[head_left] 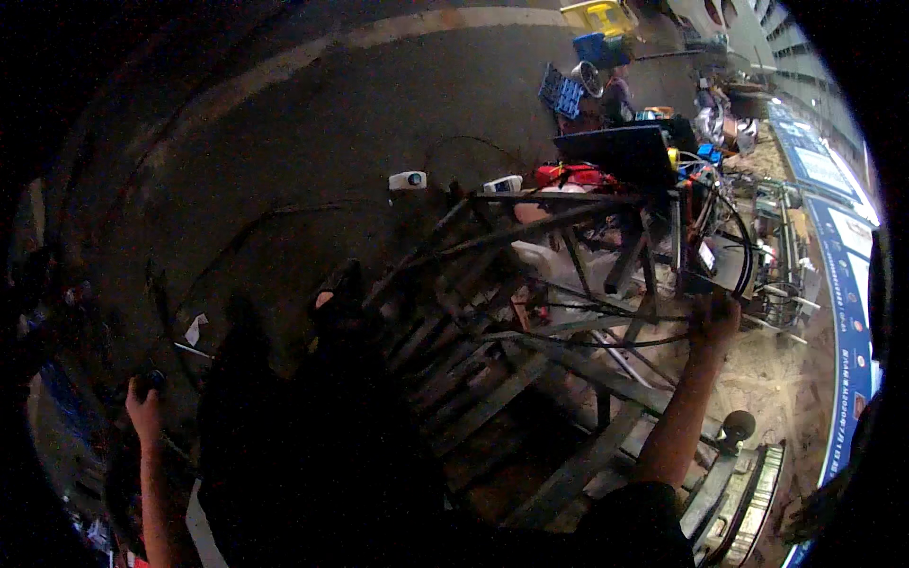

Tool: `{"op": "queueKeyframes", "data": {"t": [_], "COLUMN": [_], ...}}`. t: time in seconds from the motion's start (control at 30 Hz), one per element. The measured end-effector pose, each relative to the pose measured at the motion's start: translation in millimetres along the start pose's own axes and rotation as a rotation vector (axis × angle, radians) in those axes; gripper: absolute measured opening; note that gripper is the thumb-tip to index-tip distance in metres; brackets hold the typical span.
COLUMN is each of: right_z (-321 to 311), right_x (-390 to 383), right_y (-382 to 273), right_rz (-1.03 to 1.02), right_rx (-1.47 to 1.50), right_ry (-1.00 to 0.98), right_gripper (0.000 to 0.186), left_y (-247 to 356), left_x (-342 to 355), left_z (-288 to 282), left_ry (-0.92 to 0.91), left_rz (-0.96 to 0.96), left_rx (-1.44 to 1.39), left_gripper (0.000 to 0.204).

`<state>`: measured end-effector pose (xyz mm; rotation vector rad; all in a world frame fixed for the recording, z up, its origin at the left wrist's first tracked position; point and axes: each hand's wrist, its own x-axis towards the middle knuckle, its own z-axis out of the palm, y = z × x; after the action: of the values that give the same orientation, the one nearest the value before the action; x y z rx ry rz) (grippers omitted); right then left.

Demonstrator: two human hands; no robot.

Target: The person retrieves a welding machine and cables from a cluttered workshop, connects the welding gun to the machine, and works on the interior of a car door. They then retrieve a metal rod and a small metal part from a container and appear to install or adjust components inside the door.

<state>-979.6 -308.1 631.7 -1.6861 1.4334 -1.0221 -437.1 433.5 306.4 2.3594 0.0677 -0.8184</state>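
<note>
In the head view a welded metal tube frame (535,369) fills the middle and right, beside my dark-clothed legs. My right hand (712,322) is up at the frame's right side, fingers curled at a dark bar or black cable (741,265); which one it grips is unclear. A black hose loops above that hand. My left hand (144,402) is low at the left, away from the frame, closed around a small dark object (151,381) that I cannot make out.
A black panel (611,150), red equipment (568,174), a white container (407,181), blue crate (561,91) and yellow bin (592,17) lie beyond the frame. Blue-and-white boards (843,312) line the right. A round knob (737,424) stands on metal at the lower right.
</note>
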Motion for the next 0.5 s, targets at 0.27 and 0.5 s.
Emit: {"op": "queueKeyframes", "data": {"t": [0.27, 0.5], "right_z": [206, 282], "right_x": [-153, -197], "right_y": [-204, -300], "right_rz": [0.222, 0.067], "right_rx": [0.424, 0.177], "right_ry": [-0.375, -0.300], "right_gripper": [0.019, 0.016], "left_y": [-12, -30], "left_x": [-4, -3], "left_z": [-14, -70], "left_ry": [0.006, 0.041], "left_rz": [0.186, 0.109], "left_rx": [-0.308, -0.239], "left_gripper": [0.036, 0.030]}}
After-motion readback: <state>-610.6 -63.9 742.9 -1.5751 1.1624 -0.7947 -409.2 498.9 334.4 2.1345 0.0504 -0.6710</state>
